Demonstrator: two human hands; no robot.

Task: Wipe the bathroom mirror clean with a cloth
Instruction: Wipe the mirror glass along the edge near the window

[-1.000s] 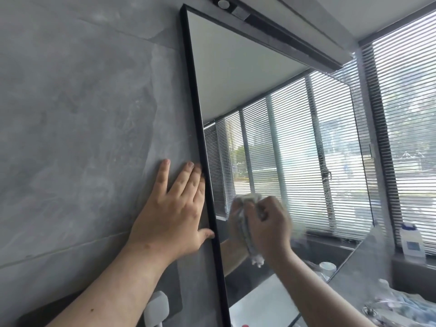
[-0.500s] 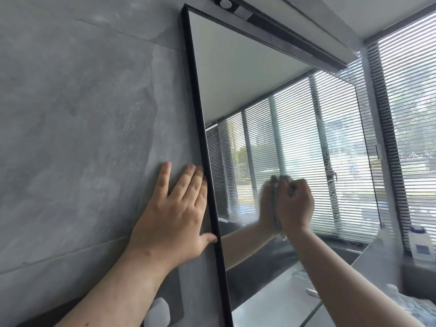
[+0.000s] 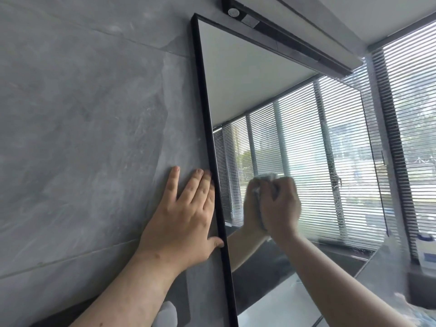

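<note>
Head view: we see one black-framed mirror point(image 3: 271, 95) on the grey tiled wall point(image 3: 82, 114). Our left hand point(image 3: 181, 223) lies flat, fingers straight, against the mirror's left edge. Our right hand point(image 3: 280, 206) grips one crumpled cloth point(image 3: 265, 177) against the glass near that left edge.
</note>
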